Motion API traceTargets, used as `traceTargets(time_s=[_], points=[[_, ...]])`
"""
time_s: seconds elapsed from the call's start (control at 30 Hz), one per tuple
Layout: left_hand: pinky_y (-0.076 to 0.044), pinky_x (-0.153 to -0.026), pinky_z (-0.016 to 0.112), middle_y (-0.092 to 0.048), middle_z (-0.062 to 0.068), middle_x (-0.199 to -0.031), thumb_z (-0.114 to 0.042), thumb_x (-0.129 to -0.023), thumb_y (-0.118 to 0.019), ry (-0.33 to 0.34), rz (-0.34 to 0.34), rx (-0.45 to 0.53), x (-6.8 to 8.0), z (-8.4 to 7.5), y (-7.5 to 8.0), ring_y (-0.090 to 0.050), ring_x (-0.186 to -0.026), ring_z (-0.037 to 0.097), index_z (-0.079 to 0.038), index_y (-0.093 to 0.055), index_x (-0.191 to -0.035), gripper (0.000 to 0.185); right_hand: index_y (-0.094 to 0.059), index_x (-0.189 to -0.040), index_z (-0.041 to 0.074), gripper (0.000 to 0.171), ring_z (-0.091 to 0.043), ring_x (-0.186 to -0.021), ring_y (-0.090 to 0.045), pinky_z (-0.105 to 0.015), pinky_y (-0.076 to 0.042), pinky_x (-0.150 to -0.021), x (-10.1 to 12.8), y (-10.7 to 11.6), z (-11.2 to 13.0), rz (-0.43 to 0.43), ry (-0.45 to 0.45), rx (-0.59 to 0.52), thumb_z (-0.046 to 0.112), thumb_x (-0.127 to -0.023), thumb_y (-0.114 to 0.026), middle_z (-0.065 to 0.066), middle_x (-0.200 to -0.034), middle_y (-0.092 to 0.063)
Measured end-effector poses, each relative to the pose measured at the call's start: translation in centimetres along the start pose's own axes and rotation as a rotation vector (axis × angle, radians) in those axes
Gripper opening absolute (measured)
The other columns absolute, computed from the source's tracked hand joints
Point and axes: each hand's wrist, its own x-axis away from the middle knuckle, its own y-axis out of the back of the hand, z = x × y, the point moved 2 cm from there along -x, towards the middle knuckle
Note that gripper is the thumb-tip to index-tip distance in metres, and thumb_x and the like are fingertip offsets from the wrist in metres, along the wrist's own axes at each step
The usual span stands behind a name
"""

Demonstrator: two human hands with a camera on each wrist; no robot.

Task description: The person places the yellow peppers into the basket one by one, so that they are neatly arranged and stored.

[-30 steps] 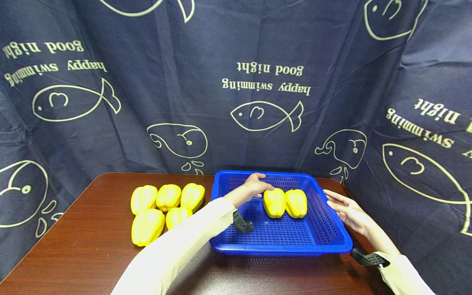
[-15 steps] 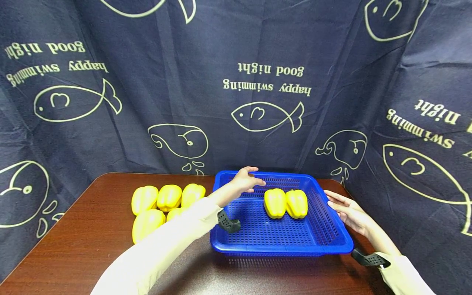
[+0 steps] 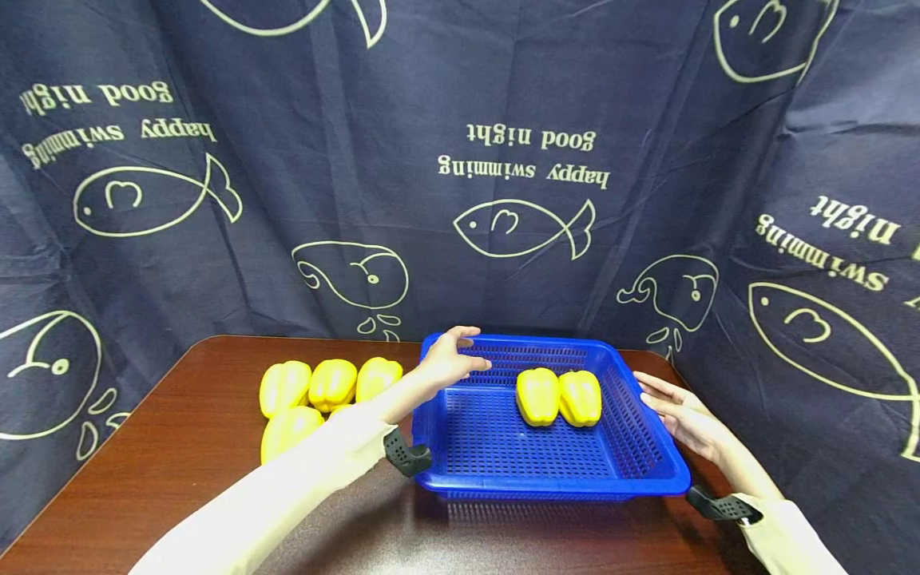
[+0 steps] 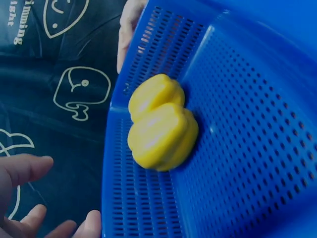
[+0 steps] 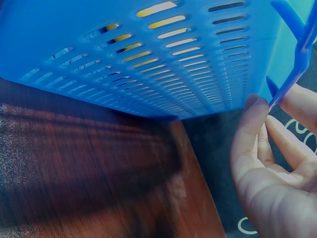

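Note:
Two yellow bell peppers (image 3: 537,397) stand side by side in the blue plastic basket (image 3: 553,485), towards its right half. My left hand (image 3: 447,359) hovers over the basket's back left corner, fingers spread and holding nothing. The left wrist view shows its fingers (image 4: 27,168) apart from the two bell peppers (image 4: 163,136). At the basket's right rim, my right hand (image 3: 686,419) pinches the edge; in the right wrist view the thumb (image 5: 247,124) lies against the underside of the rim and a finger is on its other side. More yellow bell peppers (image 3: 285,389) lie on the table left of the basket.
The brown wooden table (image 3: 144,487) ends at a dark blue curtain (image 3: 517,287) printed with fish, which hangs behind and to the right. My left sleeve (image 3: 287,487) crosses in front of the left group of peppers and hides part of it.
My left hand has drawn back leftwards from the peppers in the basket to its back left corner, fingers still spread. The right hand, the basket and the peppers have stayed in place.

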Motion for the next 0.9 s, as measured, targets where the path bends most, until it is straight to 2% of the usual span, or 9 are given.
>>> traceTargets(time_s=[0.2, 0.33, 0.57, 0.8, 0.9], points=[[-0.054, -0.091, 0.042, -0.055, 0.025, -0.132, -0.007, -0.079, -0.075, -0.123, 0.0, -0.148, 1.4, 0.3, 1.7, -0.061, -0.112, 0.039, -0.004, -0.051, -0.131, 0.058, -0.052, -0.135, 0.023, 0.045, -0.01, -0.108, -0.065, -0.026, -0.055, -0.087, 0.1, -0.2, 0.1, 0.006, 0.001, -0.002, -0.001, -0.102, -0.033, 0.01, -0.125, -0.063], [-0.053, -0.091, 0.043, -0.058, 0.024, -0.128, -0.007, -0.079, -0.074, -0.169, -0.016, -0.169, 2.0, 0.7, 2.9, -0.062, -0.111, 0.04, -0.004, -0.052, -0.13, 0.056, -0.052, -0.135, 0.022, 0.044, -0.01, -0.108, -0.065, -0.026, -0.055, -0.088, 0.1, -0.2, 0.1, 0.003, -0.002, 0.0, -0.001, -0.102, -0.034, 0.01, -0.125, -0.063], [-0.055, -0.087, 0.042, -0.059, 0.024, -0.126, -0.007, -0.081, -0.072, -0.202, -0.05, -0.1, 2.3, 2.2, 5.3, -0.062, -0.107, 0.039, -0.003, -0.051, -0.131, 0.054, -0.051, -0.136, 0.022, 0.044, -0.01, -0.108, -0.064, -0.025, -0.054, -0.088, 0.0, -0.1, 0.1, 0.01, 0.003, -0.003, -0.001, -0.102, -0.033, 0.01, -0.126, -0.063], [-0.055, -0.077, 0.02, -0.058, 0.032, -0.121, 0.002, -0.081, -0.069, -0.281, -0.114, 0.042, 3.5, 3.7, 7.0, -0.061, -0.104, 0.044, 0.004, -0.05, -0.128, 0.05, -0.051, -0.135, 0.022, 0.044, -0.011, -0.108, -0.065, -0.026, -0.055, -0.087, 0.1, 0.0, 0.1, 0.001, -0.006, 0.005, 0.0, -0.102, -0.033, 0.01, -0.126, -0.063], [-0.053, -0.075, 0.016, -0.059, 0.031, -0.119, 0.004, -0.081, -0.069, -0.301, -0.137, 0.066, 4.2, 4.4, 7.8, -0.063, -0.101, 0.04, 0.005, -0.05, -0.128, 0.051, -0.051, -0.136, 0.023, 0.045, -0.011, -0.108, -0.065, -0.026, -0.055, -0.088, 0.0, 0.0, 0.0, 0.008, -0.002, 0.004, 0.0, -0.102, -0.032, 0.009, -0.126, -0.063]])
